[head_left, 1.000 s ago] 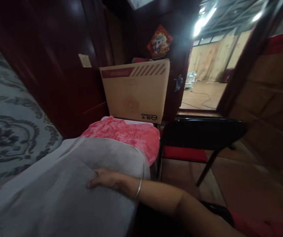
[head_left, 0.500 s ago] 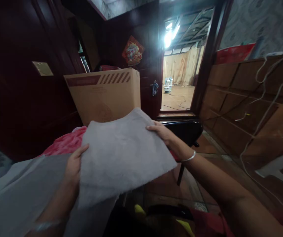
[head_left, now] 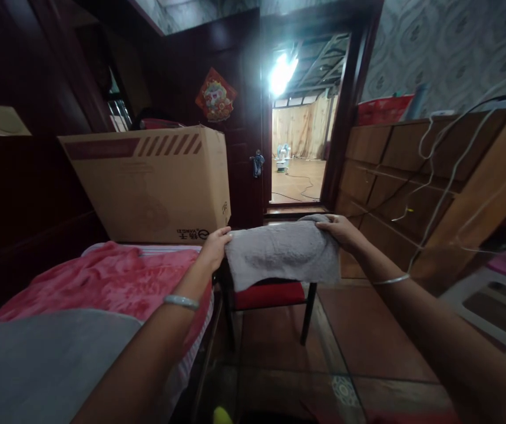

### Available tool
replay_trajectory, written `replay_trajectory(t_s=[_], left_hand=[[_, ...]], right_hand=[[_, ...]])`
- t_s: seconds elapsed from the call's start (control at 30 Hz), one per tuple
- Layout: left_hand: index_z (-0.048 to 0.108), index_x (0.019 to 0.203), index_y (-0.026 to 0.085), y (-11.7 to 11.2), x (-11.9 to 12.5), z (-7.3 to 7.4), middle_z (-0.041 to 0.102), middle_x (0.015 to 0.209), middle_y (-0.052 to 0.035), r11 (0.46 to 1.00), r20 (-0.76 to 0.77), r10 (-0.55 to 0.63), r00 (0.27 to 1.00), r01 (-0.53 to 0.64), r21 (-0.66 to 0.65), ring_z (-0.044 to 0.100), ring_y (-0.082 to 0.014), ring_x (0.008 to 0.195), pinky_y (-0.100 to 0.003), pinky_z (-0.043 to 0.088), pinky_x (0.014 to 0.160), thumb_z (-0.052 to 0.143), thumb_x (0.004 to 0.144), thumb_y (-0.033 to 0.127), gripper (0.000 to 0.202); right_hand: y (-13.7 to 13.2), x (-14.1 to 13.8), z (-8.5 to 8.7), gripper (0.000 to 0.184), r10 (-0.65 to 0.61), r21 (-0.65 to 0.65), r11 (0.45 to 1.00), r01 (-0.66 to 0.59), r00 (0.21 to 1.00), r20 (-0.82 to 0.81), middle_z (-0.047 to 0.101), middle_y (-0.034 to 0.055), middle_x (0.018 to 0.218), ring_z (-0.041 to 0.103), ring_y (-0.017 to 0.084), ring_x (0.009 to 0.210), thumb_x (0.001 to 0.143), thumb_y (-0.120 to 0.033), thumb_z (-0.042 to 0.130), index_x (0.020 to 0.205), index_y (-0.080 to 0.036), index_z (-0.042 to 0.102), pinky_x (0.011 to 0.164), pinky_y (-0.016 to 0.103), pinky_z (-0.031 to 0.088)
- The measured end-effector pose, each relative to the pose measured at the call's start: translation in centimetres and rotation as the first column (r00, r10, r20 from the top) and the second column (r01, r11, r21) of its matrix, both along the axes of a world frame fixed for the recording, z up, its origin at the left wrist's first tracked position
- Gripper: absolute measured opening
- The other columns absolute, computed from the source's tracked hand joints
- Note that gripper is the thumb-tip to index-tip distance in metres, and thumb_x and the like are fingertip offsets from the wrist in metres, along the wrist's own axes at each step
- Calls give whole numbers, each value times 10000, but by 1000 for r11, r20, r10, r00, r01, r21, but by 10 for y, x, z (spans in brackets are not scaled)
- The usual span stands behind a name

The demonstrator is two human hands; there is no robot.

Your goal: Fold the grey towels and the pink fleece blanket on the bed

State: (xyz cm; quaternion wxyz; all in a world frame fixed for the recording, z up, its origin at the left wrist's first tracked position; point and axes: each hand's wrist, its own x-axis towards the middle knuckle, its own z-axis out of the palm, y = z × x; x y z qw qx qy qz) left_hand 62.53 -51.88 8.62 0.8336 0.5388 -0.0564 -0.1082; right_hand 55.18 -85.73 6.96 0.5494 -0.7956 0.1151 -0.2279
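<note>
head view: i have the left hand point(head_left: 215, 249) and the right hand point(head_left: 345, 233) each pinching a top end of the gray cloth point(head_left: 281, 253). it hangs in front of the chair point(head_left: 270, 296); i cannot tell if they touch. a pink blanket point(head_left: 133, 274) lies left of the chair.

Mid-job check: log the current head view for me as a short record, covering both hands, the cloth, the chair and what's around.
Left hand: pinching the grey cloth at its upper left corner
Right hand: pinching the same cloth near its upper right corner
Cloth position: spread between both hands, at the chair back; contact unclear
Chair: red seat, visible below the cloth
Left side: pink blanket, cardboard box behind it
Beyond doorway: fan
</note>
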Motion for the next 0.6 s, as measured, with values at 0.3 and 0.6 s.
replay_trajectory(t_s=[0.3,0.6], left_hand=[[649,1185,169,-8,-6,-22,730,930,-41,969,211,195,958,-222,112,670,-156,790,-259,538,763,651,651,54,546],[623,1232,156,10,-3,-20,708,1008,-87,848,293,161,942,-284,447,675,-174,832,-291,560,721,624,775,170,456]], right_hand=[[-13,7,-19,406,-208,-420,875,242,970,126,765,128,1124,694,293,1007,816,-375,629,1150,-172,742,904,402,514],[-11,-2,-12,358,-246,-562,788,252,965,87,763,126,1063,696,279,967,927,-367,504,1082,-186,772,817,368,520]])
